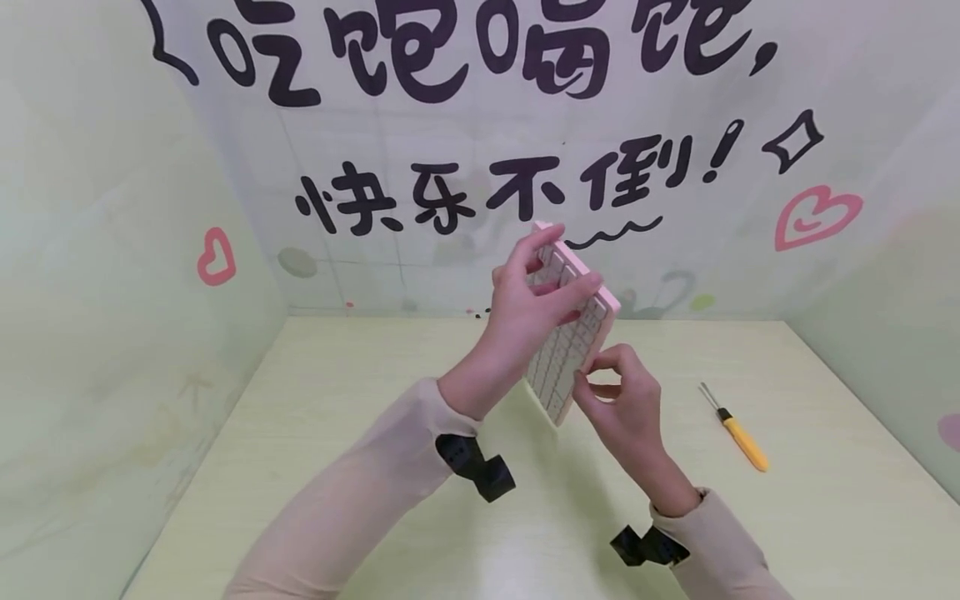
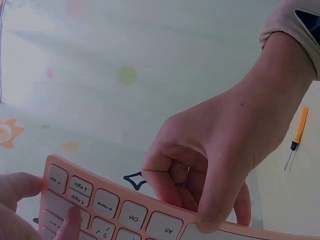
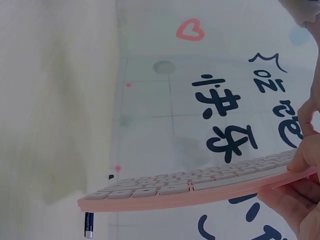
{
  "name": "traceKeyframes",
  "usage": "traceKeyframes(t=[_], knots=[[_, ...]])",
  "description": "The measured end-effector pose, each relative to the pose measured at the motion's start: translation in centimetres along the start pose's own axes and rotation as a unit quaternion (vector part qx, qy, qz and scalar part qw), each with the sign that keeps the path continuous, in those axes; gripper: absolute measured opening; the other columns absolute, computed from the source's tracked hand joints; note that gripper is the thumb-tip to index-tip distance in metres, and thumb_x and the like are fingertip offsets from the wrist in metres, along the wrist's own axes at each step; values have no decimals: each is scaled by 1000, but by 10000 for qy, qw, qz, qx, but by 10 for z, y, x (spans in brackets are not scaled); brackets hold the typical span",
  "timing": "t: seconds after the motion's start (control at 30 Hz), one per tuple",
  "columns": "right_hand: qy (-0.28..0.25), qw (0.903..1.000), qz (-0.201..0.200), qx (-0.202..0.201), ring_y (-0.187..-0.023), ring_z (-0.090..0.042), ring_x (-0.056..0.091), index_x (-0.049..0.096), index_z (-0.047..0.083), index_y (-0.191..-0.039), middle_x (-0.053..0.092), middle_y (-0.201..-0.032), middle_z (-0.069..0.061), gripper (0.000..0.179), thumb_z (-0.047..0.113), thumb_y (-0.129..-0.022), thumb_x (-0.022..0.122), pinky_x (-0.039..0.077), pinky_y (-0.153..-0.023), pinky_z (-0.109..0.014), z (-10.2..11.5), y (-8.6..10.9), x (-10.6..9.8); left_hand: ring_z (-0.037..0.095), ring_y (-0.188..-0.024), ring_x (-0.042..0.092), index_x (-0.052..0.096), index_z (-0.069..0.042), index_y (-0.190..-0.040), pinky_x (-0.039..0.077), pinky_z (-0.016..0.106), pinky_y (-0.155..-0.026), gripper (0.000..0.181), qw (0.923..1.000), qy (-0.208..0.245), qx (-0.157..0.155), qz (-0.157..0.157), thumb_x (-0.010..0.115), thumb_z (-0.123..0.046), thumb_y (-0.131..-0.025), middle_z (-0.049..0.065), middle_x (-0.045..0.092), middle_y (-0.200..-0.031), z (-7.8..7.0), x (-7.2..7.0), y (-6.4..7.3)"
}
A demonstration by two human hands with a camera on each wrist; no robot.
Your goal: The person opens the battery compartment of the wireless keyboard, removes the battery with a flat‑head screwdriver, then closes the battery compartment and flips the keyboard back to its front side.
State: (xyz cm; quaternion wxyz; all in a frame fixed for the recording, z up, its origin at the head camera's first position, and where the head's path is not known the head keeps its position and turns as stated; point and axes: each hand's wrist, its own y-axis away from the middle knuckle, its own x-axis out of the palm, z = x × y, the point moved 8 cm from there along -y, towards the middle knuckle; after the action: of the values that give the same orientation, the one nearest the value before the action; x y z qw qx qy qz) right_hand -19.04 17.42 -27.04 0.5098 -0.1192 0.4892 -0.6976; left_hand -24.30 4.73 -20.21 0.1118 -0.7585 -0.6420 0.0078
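Note:
A pink keyboard (image 1: 567, 354) with white keys is held up on edge, tilted, above the table. My left hand (image 1: 521, 304) grips its upper part, thumb and fingers over the key side and edge. Lower down, my right hand (image 1: 626, 400) pinches the near long edge. In the left wrist view the right hand (image 2: 215, 145) has its thumb on the keyboard rim (image 2: 120, 186), beside the Alt key. The right wrist view shows the keyboard (image 3: 200, 188) almost edge-on, its back hidden, with the right hand (image 3: 295, 197) at its right end.
To the right on the table (image 1: 750, 533) lies a yellow-handled tool (image 1: 742, 437) with two thin metal prongs. A dark blue battery-like cylinder (image 3: 89, 225) shows under the keyboard's far end in the right wrist view. A printed wall (image 1: 450, 275) closes off the back.

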Motion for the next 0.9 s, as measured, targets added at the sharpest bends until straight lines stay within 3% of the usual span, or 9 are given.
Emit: traceKeyframes(t=[0.23,0.53,0.67,0.9], knots=[[-343,9990,-184,197,-72,-7,60,52,-8,-88,58,-81,-13,28,-20,-66,64,50,-55,-15,-9,0,-5,15,-97,51,44,-32,-127,52,28,-71,60,9998,26,144,-107,75,-19,-77,0,36,-118,4,10,-3],[-957,9906,-489,850,-71,-13,61,50,-10,-87,58,-80,-13,20,-15,-71,61,49,-50,-15,-23,7,-8,14,-101,48,42,-27,-131,52,27,-72,60,9995,164,226,158,72,-19,-79,-2,38,-119,10,21,-5],[-1300,9838,-667,1041,-74,-6,60,48,-12,-87,57,-81,-12,21,-17,-71,61,48,-50,-14,-26,9,-9,13,-102,49,43,-26,-131,51,27,-75,57,9993,61,221,301,70,-18,-81,-3,40,-120,15,24,-8],[-2140,9643,-961,1226,-74,-10,62,44,-17,-89,57,-84,-9,22,-20,-73,59,51,-54,-18,-32,11,-12,11,-102,51,46,-23,-128,50,27,-78,49,9986,-64,184,491,68,-18,-84,-4,47,-115,30,23,-14]])
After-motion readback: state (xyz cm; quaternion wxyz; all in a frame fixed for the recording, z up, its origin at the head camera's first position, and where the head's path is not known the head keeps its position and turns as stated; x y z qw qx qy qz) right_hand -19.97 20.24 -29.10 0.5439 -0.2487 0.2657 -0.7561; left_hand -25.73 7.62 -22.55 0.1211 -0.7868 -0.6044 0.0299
